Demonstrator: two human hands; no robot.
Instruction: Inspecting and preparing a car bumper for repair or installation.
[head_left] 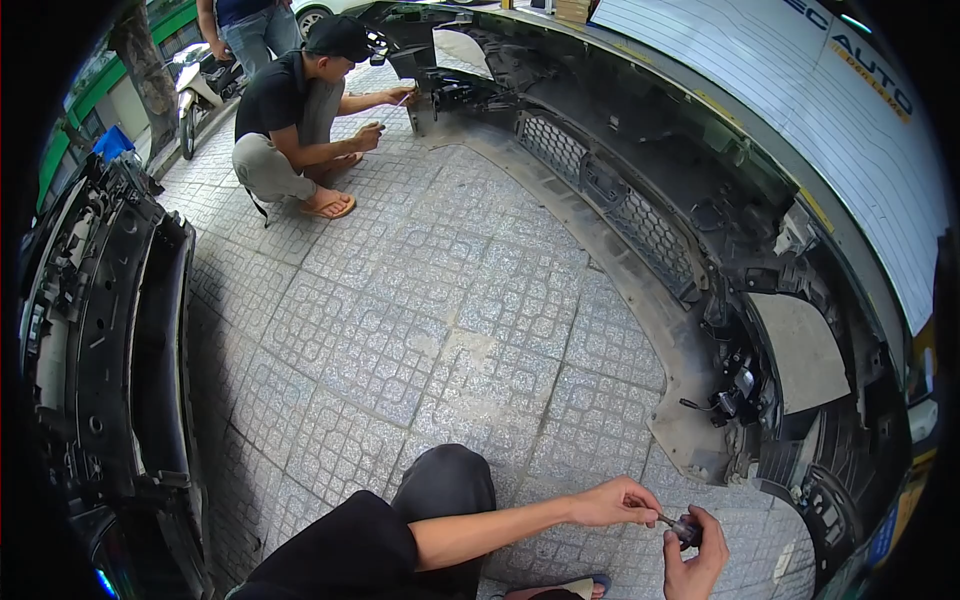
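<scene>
Fingers (634,492) on a Small Dark Part (686,531)

The left hand (612,501) pinches a thin shaft (664,519) leading to the part, which the right hand (700,562) grips. Both pieces are above the paving (430,330), near a large bumper (640,225).

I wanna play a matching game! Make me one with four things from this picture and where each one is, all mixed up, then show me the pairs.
Things
1. small dark part
2. black cap
3. honeycomb grille
4. motor scooter

Places
A. set in the bumper
B. near the tree trunk
C. held between the left hand and the right hand
D. worn by the crouching person

Pairs
1-C; 2-D; 3-A; 4-B
</scene>
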